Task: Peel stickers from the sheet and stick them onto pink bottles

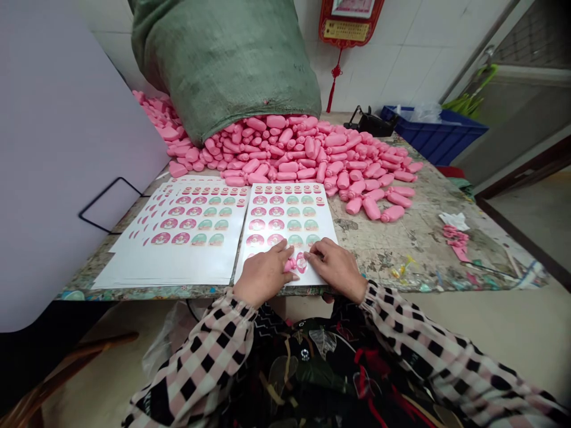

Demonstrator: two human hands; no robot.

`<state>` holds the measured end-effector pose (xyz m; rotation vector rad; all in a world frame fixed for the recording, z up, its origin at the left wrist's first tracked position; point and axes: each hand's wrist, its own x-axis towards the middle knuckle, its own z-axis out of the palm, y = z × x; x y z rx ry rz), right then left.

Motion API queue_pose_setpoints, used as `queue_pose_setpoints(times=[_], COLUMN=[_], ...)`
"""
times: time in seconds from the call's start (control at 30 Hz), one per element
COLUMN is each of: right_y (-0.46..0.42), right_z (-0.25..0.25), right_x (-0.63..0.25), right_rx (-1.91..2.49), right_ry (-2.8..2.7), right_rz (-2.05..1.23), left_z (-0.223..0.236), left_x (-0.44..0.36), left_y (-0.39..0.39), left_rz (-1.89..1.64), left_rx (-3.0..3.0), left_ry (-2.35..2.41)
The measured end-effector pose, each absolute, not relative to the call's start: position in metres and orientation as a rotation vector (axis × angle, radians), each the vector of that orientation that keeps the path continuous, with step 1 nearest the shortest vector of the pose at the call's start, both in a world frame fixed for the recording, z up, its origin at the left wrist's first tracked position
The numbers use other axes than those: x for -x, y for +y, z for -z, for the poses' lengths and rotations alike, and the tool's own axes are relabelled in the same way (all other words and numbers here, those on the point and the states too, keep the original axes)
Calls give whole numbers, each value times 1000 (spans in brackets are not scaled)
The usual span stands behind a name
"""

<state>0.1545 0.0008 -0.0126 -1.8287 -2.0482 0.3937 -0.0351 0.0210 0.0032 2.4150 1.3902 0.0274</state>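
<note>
A small pink plastic bottle (pixel 289 264) lies in the fingers of my left hand (pixel 266 268), just above the front part of a sticker sheet (pixel 328 230). At the bottle's right end shows a pink-and-white sticker (pixel 302 262); how much of it is attached to the bottle I cannot tell. The thumb and fingers of my right hand (pixel 335 266) are closed at the sticker's right edge. Rows of pink and green stickers cover the sheet, and my hands hide part of its lowest rows.
A fanned stack of sticker sheets (pixel 178 264) lies to the left. Behind is a large heap of pink bottles (pixel 307 151) spilling from a green sack (pixel 232 65). A blue bin (pixel 439 137) stands back right; crumpled tissue and pink scraps (pixel 455 238) lie at right.
</note>
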Motion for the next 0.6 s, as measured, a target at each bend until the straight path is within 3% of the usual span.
queue_pose_setpoints(times=[0.43, 0.6], right_y=[-6, -1], right_z=[10, 18], right_x=[-148, -159], right_rx=[1764, 1601], right_ry=[-1673, -1414], right_rz=[-518, -758], left_z=[1, 0], left_x=[36, 42], left_y=[20, 12], left_rz=[-83, -377], left_rx=[-2402, -2195], left_ry=[1379, 1346])
